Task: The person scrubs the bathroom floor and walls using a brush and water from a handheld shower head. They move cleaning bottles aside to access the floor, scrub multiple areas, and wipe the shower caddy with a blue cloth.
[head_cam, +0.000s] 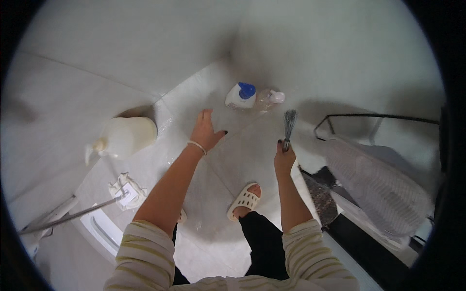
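My right hand [285, 162] grips the short handle of a brush [290, 123] with grey bristles, which point away from me. My left hand [206, 132] is stretched out over the tiled floor with thumb and fingers apart, holding nothing. Beyond it, near the corner of the walls, stands a white bottle [237, 99] with a blue top. A clear bottle [264, 100] with a pale pump head is right beside that one. To the left of my left hand, by the wall, is a large cream-coloured jug [128, 136] with a pump.
On the left, a mop with a white cloth head [128, 192] and a metal handle [76, 216] slants across. A ribbed translucent plastic container [375, 185] sits at the right, near a black metal frame [382, 116]. My foot in a cream slide sandal [244, 200] is below.
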